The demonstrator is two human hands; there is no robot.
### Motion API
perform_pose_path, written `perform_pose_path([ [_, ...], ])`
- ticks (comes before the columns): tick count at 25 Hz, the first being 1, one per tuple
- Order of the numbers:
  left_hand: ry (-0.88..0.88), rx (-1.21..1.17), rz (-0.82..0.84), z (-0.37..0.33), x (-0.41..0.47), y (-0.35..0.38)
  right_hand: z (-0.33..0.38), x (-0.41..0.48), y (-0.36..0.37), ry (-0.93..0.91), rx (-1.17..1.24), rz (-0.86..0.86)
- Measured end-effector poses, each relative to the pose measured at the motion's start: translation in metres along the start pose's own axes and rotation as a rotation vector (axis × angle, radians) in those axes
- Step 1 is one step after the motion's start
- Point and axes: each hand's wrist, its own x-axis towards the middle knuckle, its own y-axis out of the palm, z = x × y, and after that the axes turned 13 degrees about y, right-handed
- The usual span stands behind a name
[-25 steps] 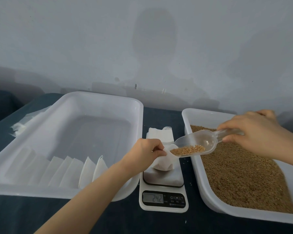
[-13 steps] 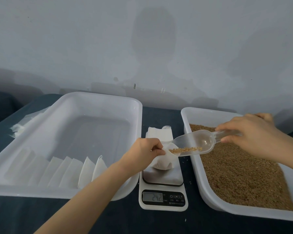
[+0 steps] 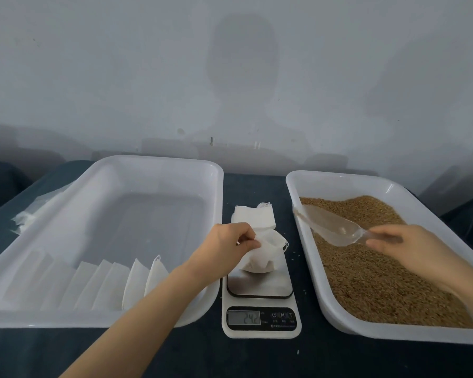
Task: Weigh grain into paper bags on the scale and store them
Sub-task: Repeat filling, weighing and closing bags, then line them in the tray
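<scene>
Bag (image 3: 261,259) on scale (image 3: 260,289), at left hand (image 3: 227,241)

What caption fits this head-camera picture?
Left hand pinches the paper bag on the scale; right hand holds the scoop over the grain.

Pale grey wall (image 3: 120,77), dark tabletop (image 3: 254,186)

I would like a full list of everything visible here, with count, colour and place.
left tray: one, white, left of scale
stored bags: several, white, in left tray
scale: one, white, centre
bag: one, white, on scale
empty bags: one stack, white, behind scale
right tray: one, white, right of scale
grain: brown, fills right tray
scoop: one, clear, over grain
plastic sheet: one, clear, far left
table cover: dark blue, underneath
left hand: pinches bag top
right hand: holds scoop handle
</scene>
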Motion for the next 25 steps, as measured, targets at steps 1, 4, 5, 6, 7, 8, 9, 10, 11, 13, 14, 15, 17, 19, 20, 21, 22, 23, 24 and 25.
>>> perform_pose_path([
  [1,-0.001,0.007,0.0,0.0,0.0,0.0,-0.007,0.004,0.006,0.049,0.003,-0.03],
  [4,-0.006,0.023,-0.01,0.001,0.0,0.001,-0.019,0.022,0.025,0.199,-0.078,-0.121],
  [5,-0.008,0.021,-0.017,0.0,0.001,0.001,-0.019,0.028,0.031,0.247,-0.098,-0.116],
  [6,-0.009,0.02,-0.024,0.001,0.0,0.001,-0.017,0.033,0.038,0.288,-0.125,-0.094],
  [7,-0.01,0.019,-0.028,0.001,0.0,0.001,-0.016,0.038,0.044,0.32,-0.161,-0.068],
  [8,-0.011,0.018,-0.028,0.001,0.0,0.001,-0.015,0.043,0.049,0.34,-0.2,-0.049],
  [9,-0.013,0.017,-0.028,0.001,0.0,0.001,-0.013,0.046,0.053,0.36,-0.254,-0.035],
  [10,-0.013,0.018,-0.028,0.001,0.0,0.001,-0.011,0.048,0.057,0.368,-0.341,-0.043],
  [11,-0.012,0.019,-0.03,0.001,0.0,0.001,-0.008,0.047,0.059,0.353,-0.453,-0.105],
  [13,-0.009,0.021,-0.034,0.002,0.0,0.001,0.004,0.04,0.062,0.191,-0.481,-0.312],
  [14,-0.008,0.022,-0.036,0.002,0.0,0.002,0.011,0.036,0.063,0.038,-0.343,-0.351],
  [15,-0.009,0.022,-0.037,0.002,0.001,0.002,0.024,0.028,0.065,-0.123,-0.161,-0.305],
  [17,-0.006,0.026,-0.037,0.002,0.001,0.002,0.053,0.007,0.068,-0.379,0.056,-0.106],
  [19,0.002,0.038,-0.03,0.003,0.001,0.001,0.072,-0.002,0.079,-0.503,0.059,0.046],
  [20,0.004,0.045,-0.027,0.003,0.001,0.001,0.078,-0.002,0.085,-0.531,0.054,0.089],
  [21,0.004,0.05,-0.027,0.003,0.0,0.001,0.082,-0.001,0.089,-0.535,0.061,0.107],
  [22,0.003,0.056,-0.032,0.003,0.0,0.001,0.084,0.001,0.091,-0.532,0.091,0.101],
  [23,0.0,0.064,-0.04,0.003,0.0,0.002,0.085,0.003,0.091,-0.526,0.13,0.068],
  [24,-0.006,0.07,-0.049,0.003,0.0,0.002,0.086,0.003,0.09,-0.522,0.169,0.017],
  [25,-0.014,0.068,-0.056,0.004,0.001,0.002,0.088,0.003,0.089,-0.527,0.203,-0.034],
])
